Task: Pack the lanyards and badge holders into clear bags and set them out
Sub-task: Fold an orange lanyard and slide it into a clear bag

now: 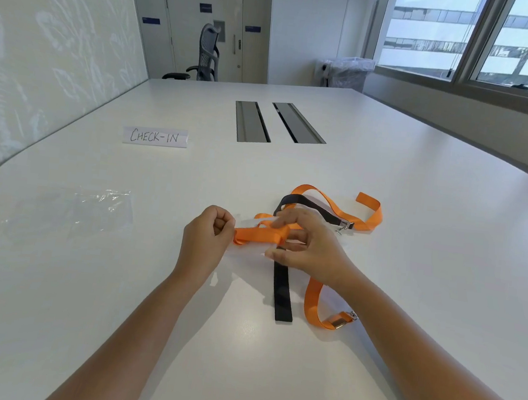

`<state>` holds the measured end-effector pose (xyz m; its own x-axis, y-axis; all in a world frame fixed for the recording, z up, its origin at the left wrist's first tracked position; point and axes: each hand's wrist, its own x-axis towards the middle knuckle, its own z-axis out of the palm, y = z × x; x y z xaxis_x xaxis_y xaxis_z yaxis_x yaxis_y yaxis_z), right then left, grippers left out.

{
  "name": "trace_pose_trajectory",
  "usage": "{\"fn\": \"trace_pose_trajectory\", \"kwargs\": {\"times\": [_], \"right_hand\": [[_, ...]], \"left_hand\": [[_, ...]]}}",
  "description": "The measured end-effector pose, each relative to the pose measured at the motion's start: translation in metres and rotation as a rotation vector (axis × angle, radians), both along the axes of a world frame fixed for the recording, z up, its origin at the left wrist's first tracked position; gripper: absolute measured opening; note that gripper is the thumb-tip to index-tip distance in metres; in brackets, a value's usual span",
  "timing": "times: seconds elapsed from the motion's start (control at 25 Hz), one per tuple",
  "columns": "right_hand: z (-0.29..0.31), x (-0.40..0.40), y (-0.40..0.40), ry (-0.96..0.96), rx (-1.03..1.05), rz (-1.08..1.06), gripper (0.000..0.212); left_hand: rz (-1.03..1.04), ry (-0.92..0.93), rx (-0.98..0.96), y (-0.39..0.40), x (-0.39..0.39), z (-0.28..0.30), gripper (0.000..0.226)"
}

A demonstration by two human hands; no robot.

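Orange lanyard (259,233), folded, between both grips

One head-worn view — looking forward and down across the table (386,186), hands (207,236) close below, chair (207,52) far beyond the table.

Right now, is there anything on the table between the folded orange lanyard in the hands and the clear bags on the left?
Nothing visible. The left hand and the right hand hold the orange lanyard; between it and the clear bags lies only bare table. The black lanyard lies on the other side.
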<state>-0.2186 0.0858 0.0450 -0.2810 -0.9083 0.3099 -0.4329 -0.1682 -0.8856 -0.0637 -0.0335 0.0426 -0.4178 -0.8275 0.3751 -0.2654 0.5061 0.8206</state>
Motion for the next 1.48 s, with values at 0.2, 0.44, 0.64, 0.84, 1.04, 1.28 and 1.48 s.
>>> {"fn": "trace_pose_trajectory", "kwargs": {"times": [0.2,0.44,0.64,0.84,1.04,1.28,1.48], "right_hand": [[-0.009,-0.001,-0.004,0.344,0.106,-0.073,0.015],[0.001,0.006,-0.001,0.531,0.24,-0.133,0.024],[0.01,0.027,0.003,0.676,0.369,-0.124,0.059],[0.001,0.048,0.007,0.841,0.333,-0.058,0.065],[0.0,0.053,0.003,0.795,0.32,-0.005,0.037],[-0.001,0.058,0.001,0.679,0.207,-0.046,0.028],[-0.005,0.06,0.0,0.668,0.225,-0.004,0.033]], "left_hand": [[-0.008,-0.102,-0.089,-0.002,0.0,-0.004,0.011],[-0.063,-0.308,-0.254,-0.016,0.009,-0.004,0.005],[-0.229,-0.259,-0.138,-0.017,0.015,0.0,0.009],[-0.13,-0.404,-0.171,-0.018,0.02,-0.003,0.03],[-0.029,-0.516,-0.377,-0.005,0.025,-0.001,0.012],[0.11,-0.455,-0.361,0.005,0.023,-0.003,0.018],[0.223,-0.515,-0.34,0.002,0.02,-0.01,0.017]]}}
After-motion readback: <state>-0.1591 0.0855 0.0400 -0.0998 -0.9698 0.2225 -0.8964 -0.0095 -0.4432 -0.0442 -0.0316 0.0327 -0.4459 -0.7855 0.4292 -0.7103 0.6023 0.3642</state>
